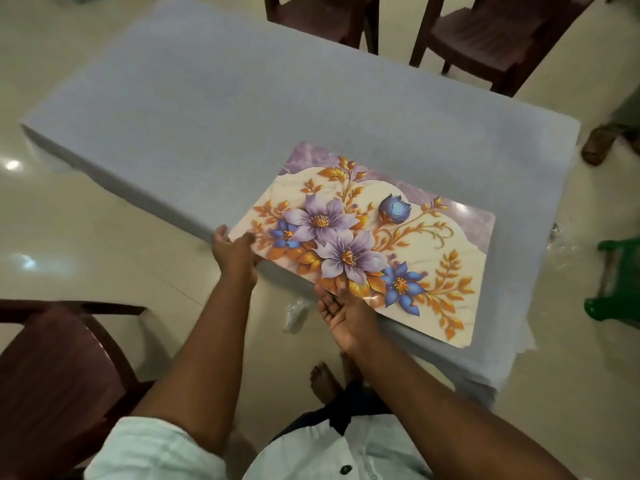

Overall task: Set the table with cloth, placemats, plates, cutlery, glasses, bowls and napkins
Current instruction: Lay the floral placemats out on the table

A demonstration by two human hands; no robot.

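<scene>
The cloth (194, 109) already covered the tabletop; the left hand (235, 252) pinched the floral placemat (367, 237) at its near-edge corner, the right hand (341, 313) lay open beneath it; plates, cutlery, glasses, bowls, napkins remained, I judged.

Floor: glossy cream tiles (86, 237) reflecting overhead lights at left. Two dark wooden chairs (485, 36) stand at the far side; a third wooden chair (59, 358) near left. Green plastic stool (620, 289) at right edge.
</scene>
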